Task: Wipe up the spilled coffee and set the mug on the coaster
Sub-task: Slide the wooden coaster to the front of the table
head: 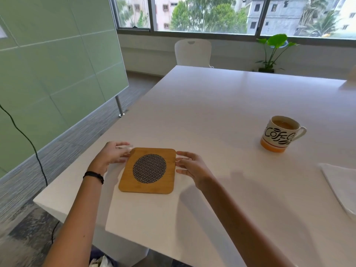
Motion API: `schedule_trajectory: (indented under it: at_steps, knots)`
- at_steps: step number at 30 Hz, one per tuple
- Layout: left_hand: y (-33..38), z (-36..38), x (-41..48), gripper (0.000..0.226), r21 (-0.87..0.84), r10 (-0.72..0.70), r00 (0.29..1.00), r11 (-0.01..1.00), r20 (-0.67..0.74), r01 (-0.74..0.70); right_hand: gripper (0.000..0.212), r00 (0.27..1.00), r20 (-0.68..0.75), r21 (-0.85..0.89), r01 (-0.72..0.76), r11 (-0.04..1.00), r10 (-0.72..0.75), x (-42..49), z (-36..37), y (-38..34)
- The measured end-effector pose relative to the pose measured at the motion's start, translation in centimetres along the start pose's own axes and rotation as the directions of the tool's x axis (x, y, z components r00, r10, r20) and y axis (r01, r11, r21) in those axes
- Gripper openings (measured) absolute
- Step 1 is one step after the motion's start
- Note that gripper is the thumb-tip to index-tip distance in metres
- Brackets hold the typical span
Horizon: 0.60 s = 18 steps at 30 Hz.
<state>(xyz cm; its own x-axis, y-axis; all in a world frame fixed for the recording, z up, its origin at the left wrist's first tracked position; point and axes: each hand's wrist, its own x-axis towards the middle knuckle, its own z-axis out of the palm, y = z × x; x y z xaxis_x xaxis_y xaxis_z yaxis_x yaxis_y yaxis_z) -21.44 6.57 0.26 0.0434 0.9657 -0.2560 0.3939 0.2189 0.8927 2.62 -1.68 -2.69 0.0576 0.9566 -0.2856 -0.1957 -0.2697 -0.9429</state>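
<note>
Your coaster [148, 171] lies flat near the table's [221, 105] near-left corner: a square bamboo slab with rounded corners, honey-coloured, with a round inset of dark woven mesh in its middle. Its top is bare.

Your left hand [113, 154] rests at the coaster's far-left corner, fingers spread and loosely curled, tips at the wood's edge; it grasps nothing. A dark band circles that wrist. Your right hand [192, 167] sits just beside the coaster's right edge, fingers extended toward it and loose, also closed on nothing; whether the tips actually touch the wood cannot be told.

The mug [280, 133] stands upright well apart, to the right and farther back on the table. White body, orange base band, black lettering with coffee-bean shapes, handle pointing right. Light brown coffee fills it near the rim.

A white folded cloth or paper [342, 185] lies at the right edge, partly cut off by the frame.
</note>
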Motion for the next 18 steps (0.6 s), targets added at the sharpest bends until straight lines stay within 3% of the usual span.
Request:
schedule_trajectory:
  at_steps: [9, 18]
  knots:
    - [-0.6, 0.3, 1.7, 0.021, 0.102, 0.052, 0.993, 0.993, 0.107, -0.063, 0.032, 0.999, 0.013, -0.121, 0.047, 0.991, -0.046, 0.0, -0.4, -0.9]
    - [2.2, 3.2, 2.4, 0.013, 0.158, 0.081, 0.959, 0.979, 0.272, -0.128, 0.032, 0.987, -0.075, -0.278, 0.119, 0.953, -0.145, -1.6, -3.9, -2.0]
